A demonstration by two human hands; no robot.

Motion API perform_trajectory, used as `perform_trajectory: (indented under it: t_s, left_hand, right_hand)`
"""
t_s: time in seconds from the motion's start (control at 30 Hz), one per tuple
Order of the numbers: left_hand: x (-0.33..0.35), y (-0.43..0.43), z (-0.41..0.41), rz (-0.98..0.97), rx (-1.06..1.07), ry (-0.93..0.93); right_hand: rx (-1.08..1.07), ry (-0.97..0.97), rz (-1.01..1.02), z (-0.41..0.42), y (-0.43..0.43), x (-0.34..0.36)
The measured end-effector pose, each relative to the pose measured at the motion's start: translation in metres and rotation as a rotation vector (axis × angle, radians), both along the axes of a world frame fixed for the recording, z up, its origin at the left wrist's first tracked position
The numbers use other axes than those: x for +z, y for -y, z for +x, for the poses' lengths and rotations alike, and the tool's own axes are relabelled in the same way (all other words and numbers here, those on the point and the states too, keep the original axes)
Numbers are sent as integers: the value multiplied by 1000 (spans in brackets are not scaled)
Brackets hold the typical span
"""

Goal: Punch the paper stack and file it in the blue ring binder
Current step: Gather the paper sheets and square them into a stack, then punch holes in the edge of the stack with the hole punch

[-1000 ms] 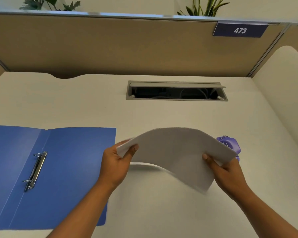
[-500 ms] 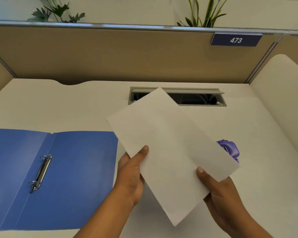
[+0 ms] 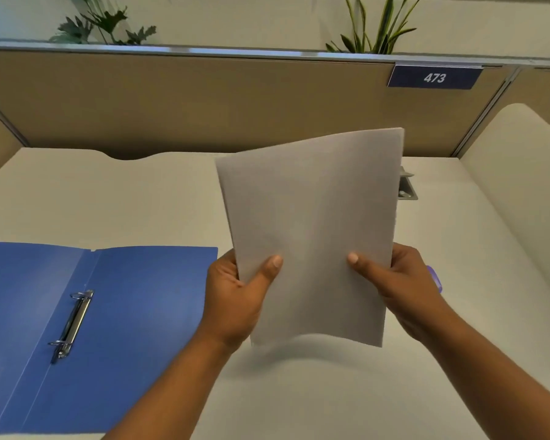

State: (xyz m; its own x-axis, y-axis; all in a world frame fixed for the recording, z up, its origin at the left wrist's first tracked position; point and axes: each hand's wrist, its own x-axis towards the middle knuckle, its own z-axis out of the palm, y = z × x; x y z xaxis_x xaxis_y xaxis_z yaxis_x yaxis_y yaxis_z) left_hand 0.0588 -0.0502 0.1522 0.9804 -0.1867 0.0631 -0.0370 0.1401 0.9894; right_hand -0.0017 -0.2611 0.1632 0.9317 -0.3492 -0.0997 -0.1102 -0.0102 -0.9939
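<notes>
I hold a white paper stack [image 3: 311, 223] upright above the desk, its lower edge just off the surface. My left hand [image 3: 238, 296] grips its lower left side with the thumb on the front. My right hand [image 3: 400, 287] grips the lower right side the same way. The blue ring binder [image 3: 134, 312] lies open and flat at the left, its metal ring mechanism [image 3: 72, 323] shut along the spine. A purple hole punch [image 3: 436, 279] shows only as a sliver behind my right hand.
The white desk [image 3: 108, 201] meets a tan partition [image 3: 204, 106] at the back, with a "473" sign [image 3: 434, 77]. A grey cable hatch [image 3: 407, 185] peeks out behind the paper. A curved white side panel [image 3: 521, 173] rises at the right. Plants stand above the partition.
The paper stack has swung from lying bowed and tilted to standing upright in portrait. Both hands shifted to its lower sides. It now hides most of the cable hatch and hole punch.
</notes>
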Motion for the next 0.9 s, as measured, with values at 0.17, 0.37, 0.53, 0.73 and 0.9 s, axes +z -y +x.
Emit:
perform_trajectory:
  t_s: [0.17, 0.37, 0.53, 0.73, 0.9]
  left_hand:
    - [-3, 4, 0, 150, 55, 129]
    - [-18, 1, 5, 140, 30, 79]
    - [-26, 6, 7, 154, 40, 26]
    - [-19, 9, 12, 154, 31, 115]
    - [-37, 16, 13, 209, -21, -10]
  right_hand:
    - [-54, 137, -134, 9, -15, -10]
    - [13, 129, -158, 11, -14, -27]
    - [32, 120, -171, 13, -12, -35]
    - [-9, 164, -214, 14, -2, -29]
    - [122, 46, -236, 14, 4, -47]
